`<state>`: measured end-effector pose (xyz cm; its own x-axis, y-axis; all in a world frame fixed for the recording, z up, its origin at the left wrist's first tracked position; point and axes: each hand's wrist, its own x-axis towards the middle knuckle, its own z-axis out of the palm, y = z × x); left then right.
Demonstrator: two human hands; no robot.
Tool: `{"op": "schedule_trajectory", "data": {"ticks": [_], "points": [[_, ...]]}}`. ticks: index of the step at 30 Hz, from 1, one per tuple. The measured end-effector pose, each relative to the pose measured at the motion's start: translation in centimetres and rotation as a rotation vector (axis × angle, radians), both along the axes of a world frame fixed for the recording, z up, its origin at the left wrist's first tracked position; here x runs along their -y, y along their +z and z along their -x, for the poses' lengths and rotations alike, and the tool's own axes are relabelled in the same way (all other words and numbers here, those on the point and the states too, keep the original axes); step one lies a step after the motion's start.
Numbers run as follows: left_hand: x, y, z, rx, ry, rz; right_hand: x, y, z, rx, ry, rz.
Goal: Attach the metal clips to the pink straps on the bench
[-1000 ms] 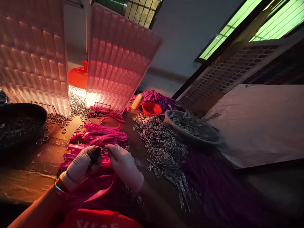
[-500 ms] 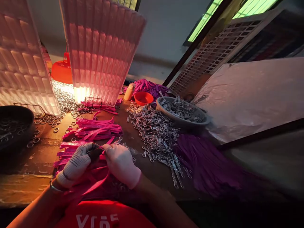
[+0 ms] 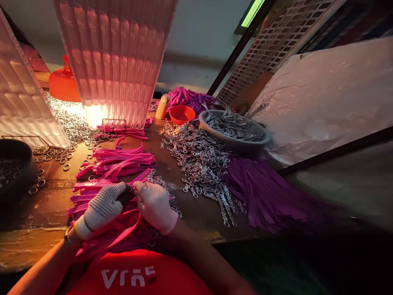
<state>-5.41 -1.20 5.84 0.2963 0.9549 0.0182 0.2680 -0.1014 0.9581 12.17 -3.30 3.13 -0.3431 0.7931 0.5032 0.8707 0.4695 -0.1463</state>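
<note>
My left hand [image 3: 104, 207], in a dotted white glove with dark fingertips, is closed in a pinch. Against its fingertips presses my right hand [image 3: 156, 205], in a plain white glove and likewise closed. They grip a pink strap [image 3: 130, 203] between them; a small dark bit, perhaps metal, shows at the fingertips, too hidden to name. Beneath the hands, more pink straps [image 3: 119, 233] hang over the table edge. Bundles of pink straps [image 3: 123, 159] lie just beyond. Metal clasps [image 3: 156, 180] are heaped beside my right hand, partly covered by it.
A pile of metal clasps [image 3: 199, 159] and a grey basin [image 3: 233, 143] of them stand right, by purple straps [image 3: 260, 192]. Farther back are a red bowl [image 3: 182, 114] and a bottle [image 3: 162, 107]. Left are loose rings [image 3: 66, 119], a dark bowl [image 3: 26, 164], ribbed panels [image 3: 116, 65] and a red lamp [image 3: 63, 84].
The view has shifted, so most things sit a little further left and higher. My hands stay pinched together, with less of the strap showing between the fingertips.
</note>
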Motion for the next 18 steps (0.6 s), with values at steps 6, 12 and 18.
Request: {"op": "schedule_trajectory", "data": {"ticks": [6, 12, 18], "points": [[0.2, -1.2, -0.9, 0.176, -0.164, 0.221, 0.1, 0.2, -0.3, -0.086, -0.01, 0.072], [1.6, -2.1, -0.7, 0.152, 0.046, 0.208, 0.4, 2.6, -1.0, 0.002, 0.046, 0.386], [2.5, -3.1, -0.8, -0.024, 0.016, 0.014, 0.9, 1.5, -1.0, 0.216, 0.07, 0.392]]}}
